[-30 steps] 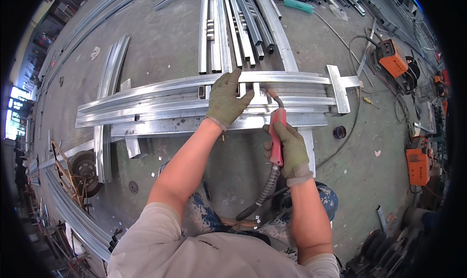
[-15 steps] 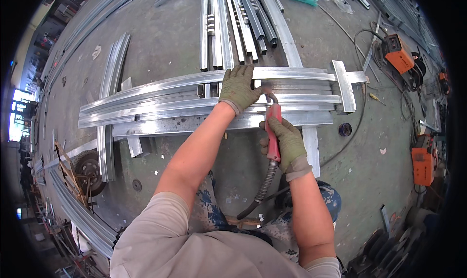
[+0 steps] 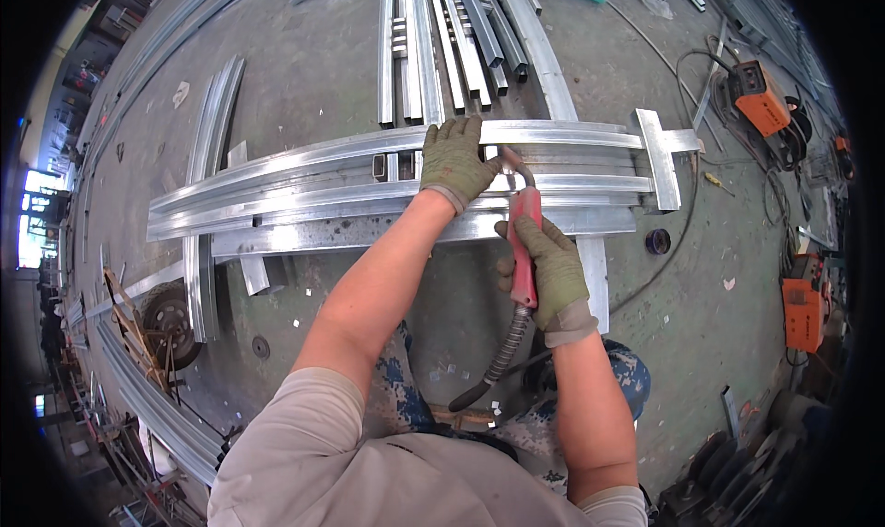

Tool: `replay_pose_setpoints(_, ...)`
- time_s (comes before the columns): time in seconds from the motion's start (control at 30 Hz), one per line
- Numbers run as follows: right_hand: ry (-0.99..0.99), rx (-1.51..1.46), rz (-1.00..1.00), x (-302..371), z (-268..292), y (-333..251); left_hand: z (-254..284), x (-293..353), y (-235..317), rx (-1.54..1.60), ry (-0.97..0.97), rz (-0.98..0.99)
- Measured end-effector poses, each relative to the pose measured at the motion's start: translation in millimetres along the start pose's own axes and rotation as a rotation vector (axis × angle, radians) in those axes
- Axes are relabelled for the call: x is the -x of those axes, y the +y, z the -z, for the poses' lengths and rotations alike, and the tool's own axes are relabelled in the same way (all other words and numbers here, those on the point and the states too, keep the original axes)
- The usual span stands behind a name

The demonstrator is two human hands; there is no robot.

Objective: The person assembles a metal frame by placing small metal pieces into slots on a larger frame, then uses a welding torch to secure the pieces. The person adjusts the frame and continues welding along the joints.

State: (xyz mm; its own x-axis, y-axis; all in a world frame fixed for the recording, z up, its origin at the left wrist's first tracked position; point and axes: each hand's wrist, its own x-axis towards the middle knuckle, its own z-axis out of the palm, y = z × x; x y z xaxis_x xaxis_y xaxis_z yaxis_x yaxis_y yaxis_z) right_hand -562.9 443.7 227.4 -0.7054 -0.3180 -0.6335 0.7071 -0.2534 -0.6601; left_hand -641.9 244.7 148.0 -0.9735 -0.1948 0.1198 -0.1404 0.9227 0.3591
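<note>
The right hand [image 3: 553, 271], in a green work glove, has its grip clamped around the red handle of a welding torch [image 3: 523, 255]. The handle stands roughly lengthwise to the forearm, a hold that probably allows fine aiming of the bent neck. The torch's nozzle [image 3: 510, 156] lies over the gap between the upper rail [image 3: 562, 133] and the lower rail [image 3: 581, 185], just beside the left thumb; whether it touches metal cannot be told.

The left hand [image 3: 453, 161], likewise gloved, lies across the upper rail with fingers extended. Its palm side is hidden, so whether this grip is clamped on anything cannot be told; the placing suggests steadying of the metal close to the nozzle. To its left, a short tube [image 3: 379, 167] sits between the rails, apparently as a spacer.

Both rails run crosswise before the person, over metal bars [image 3: 200, 292] that presumably keep them off the floor [image 3: 318, 75]. A flat cross-piece [image 3: 660, 163] lies at their right end. The torch's ribbed hose [image 3: 509, 343] curves down toward the knees, seemingly leaving the nozzle side unobstructed.
</note>
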Motion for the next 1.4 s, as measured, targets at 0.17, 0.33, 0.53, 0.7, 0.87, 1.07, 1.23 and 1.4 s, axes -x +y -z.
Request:
replay_pose_setpoints(0.17,-0.02,0.032,0.004,0,-2,0,-3,1,0,-0.01,0.031,-0.017)
replay_pose_setpoints(0.33,-0.027,0.031,0.012,-3,-2,1,-3,-1,0,0.007,0.021,-0.022)
replay_pose_setpoints(0.53,-0.035,0.016,0.011,-3,-3,0,-9,0,-2,-0.032,0.071,-0.04)
replay_pose_setpoints(0.7,-0.04,0.011,0.012,-5,-2,0,-8,-2,-3,-0.008,0.076,-0.05)
replay_pose_setpoints(0.87,-0.045,0.017,0.008,-6,-1,1,-13,0,-5,-0.043,0.141,-0.073)
replay_pose_setpoints(1.07,-0.039,0.024,0.005,-6,-1,1,-12,0,-4,-0.058,0.081,-0.045)
replay_pose_setpoints(1.23,-0.035,0.023,0.001,-5,-2,0,-11,0,-5,-0.05,0.054,-0.039)
replay_pose_setpoints(1.4,-0.046,0.02,-0.001,-5,-2,0,-9,1,-3,-0.039,0.059,-0.043)
